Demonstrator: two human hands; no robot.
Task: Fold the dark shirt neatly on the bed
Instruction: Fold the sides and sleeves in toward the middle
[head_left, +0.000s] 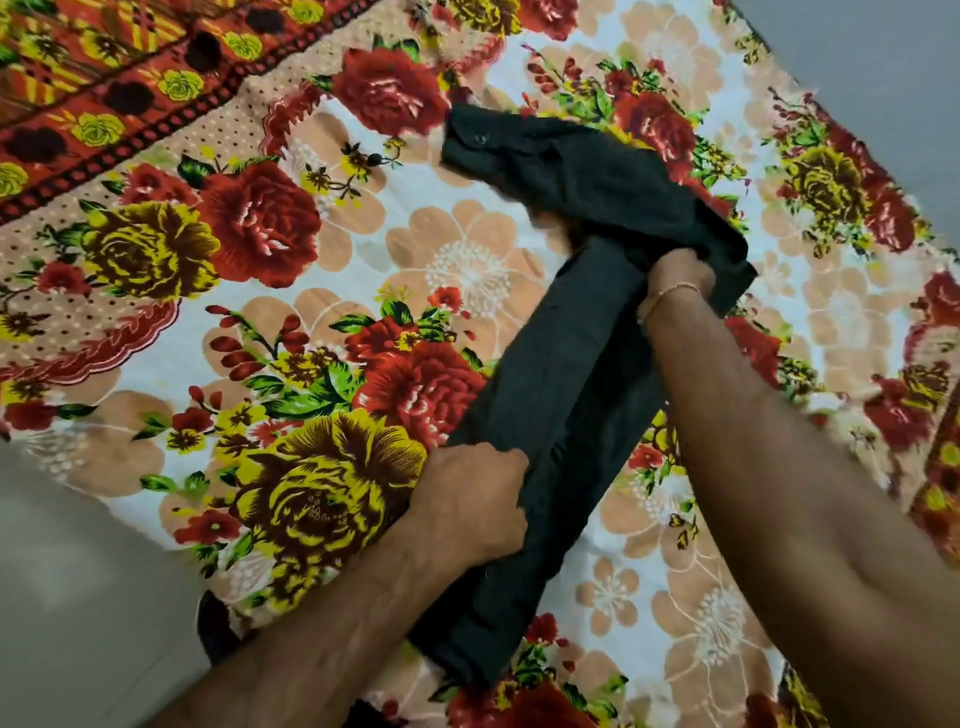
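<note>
The dark shirt (561, 374) lies on the bed as a long narrow folded strip running from bottom centre up to the right. A sleeve with a buttoned cuff (475, 137) bends off to the upper left. My left hand (467, 499) grips the strip's left edge near its lower half. My right hand (680, 273) grips the cloth at the far end, where the sleeve meets the body; a thin bracelet is on that wrist. Its fingers are hidden in the fabric.
The bed is covered by a floral sheet (270, 291) with red and yellow roses. A red patterned border (104, 104) runs along the upper left. Grey floor (78, 571) shows at the lower left and top right past the bed edges.
</note>
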